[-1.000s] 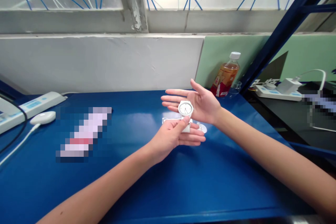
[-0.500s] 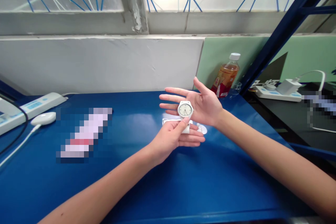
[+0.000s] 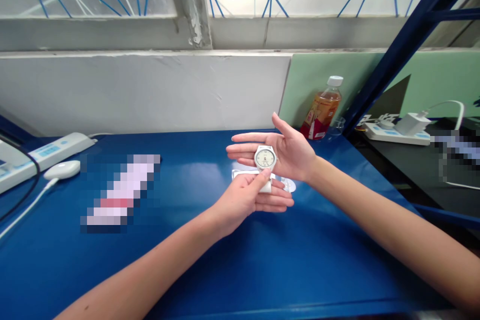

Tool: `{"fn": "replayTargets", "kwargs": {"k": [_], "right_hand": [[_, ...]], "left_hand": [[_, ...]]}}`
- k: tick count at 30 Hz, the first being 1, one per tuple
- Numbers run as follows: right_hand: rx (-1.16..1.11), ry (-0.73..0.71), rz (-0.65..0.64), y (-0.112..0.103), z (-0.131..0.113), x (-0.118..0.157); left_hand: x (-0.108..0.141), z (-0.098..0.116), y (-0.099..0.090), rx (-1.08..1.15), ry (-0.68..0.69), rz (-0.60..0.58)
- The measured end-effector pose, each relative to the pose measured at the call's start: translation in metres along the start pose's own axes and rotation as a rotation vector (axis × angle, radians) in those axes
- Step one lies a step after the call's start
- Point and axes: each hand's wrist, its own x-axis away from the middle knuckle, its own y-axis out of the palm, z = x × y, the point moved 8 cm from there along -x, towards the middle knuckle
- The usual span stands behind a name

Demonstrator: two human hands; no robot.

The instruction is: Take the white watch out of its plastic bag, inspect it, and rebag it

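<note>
A white watch with a round pale face (image 3: pixel 265 157) is held up over the desk, dial toward me. My left hand (image 3: pixel 249 192) grips its strap between thumb and fingers, the other fingers stretched out to the right. Just behind the watch, my right hand (image 3: pixel 287 152) is spread palm up, thumb raised, and grips nothing; whether it touches the watch I cannot tell. Below and behind the hands, a white item (image 3: pixel 237 172) and a clear round-ended piece (image 3: pixel 289 185) lie on the blue desk (image 3: pixel 232 270), partly hidden.
On the left are a power strip (image 3: pixel 48 155), a white charger (image 3: pixel 62 169) with its cable, and a blurred-out flat object (image 3: pixel 123 190). A tea bottle (image 3: pixel 322 110) stands at the back right. Another power strip (image 3: pixel 397 132) lies beyond the blue frame post (image 3: pixel 397 40).
My right hand has shifted slightly left, and its fingers have drawn closer together. The left hand and the watch have barely moved.
</note>
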Motion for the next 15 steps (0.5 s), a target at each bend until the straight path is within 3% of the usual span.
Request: {"fn": "replayTargets", "kwargs": {"k": [10,12,15], "right_hand": [[0.135,-0.033,0.049,-0.003,-0.001,-0.001],[0.220,-0.083,0.098,-0.008,-0.005,-0.003],[0.459,-0.282,0.259,-0.018,-0.024,0.004]], "left_hand": [[0.000,0.003,0.000,-0.026,0.042,0.010],[0.000,0.011,-0.003,-0.063,0.101,0.057],[0.005,0.030,-0.018,-0.173,0.251,0.211]]}}
